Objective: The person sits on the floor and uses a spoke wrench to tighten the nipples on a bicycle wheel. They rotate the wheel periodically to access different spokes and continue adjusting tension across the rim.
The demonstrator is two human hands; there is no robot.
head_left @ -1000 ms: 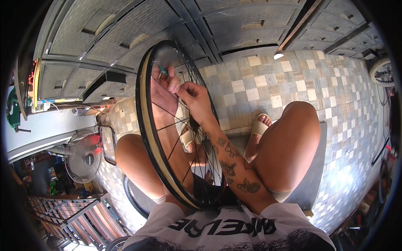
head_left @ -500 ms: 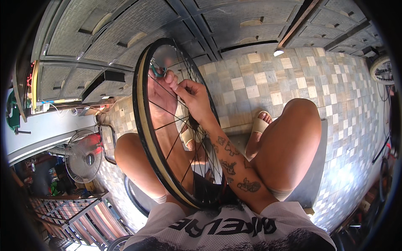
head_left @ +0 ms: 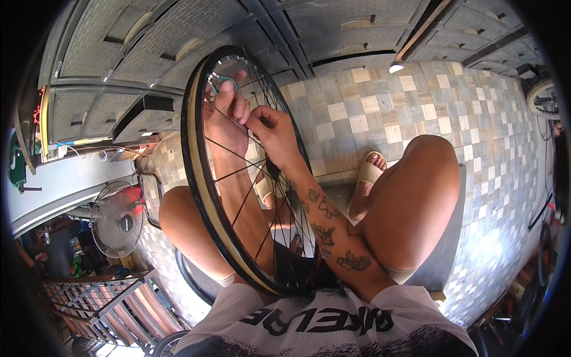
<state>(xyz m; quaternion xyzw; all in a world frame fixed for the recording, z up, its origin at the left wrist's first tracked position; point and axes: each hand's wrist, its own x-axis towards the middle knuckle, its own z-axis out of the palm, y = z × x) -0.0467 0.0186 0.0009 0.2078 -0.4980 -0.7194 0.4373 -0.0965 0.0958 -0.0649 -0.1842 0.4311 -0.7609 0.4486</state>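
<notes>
A bicycle wheel (head_left: 195, 128) with a black rim, a tan inner strip and dark spokes stands tilted between my thighs, no tire on it. Reaching behind the near spokes, my left hand (head_left: 228, 126) is closed around a small teal spoke wrench (head_left: 225, 80) beside the far upper part of the rim. The fingers partly cover the wrench, so its fit on a nipple cannot be made out. My right hand (head_left: 272, 130) pinches a spoke (head_left: 239, 124) between thumb and forefinger, just right of the left fingers. Below that hand shows the dark hub (head_left: 272, 169).
Grey drawer cabinets (head_left: 238, 30) line the far side. A standing fan (head_left: 119, 220) and a metal rack (head_left: 98, 300) are at left, with a tire (head_left: 190, 276) on the tiled floor (head_left: 351, 110) by my left leg. Another wheel (head_left: 542, 100) stands far right.
The wheel's upper part has tipped slightly left and away. My left hand and the spoke wrench have shifted with it, and the wrench has turned. The right hand keeps its pinch.
</notes>
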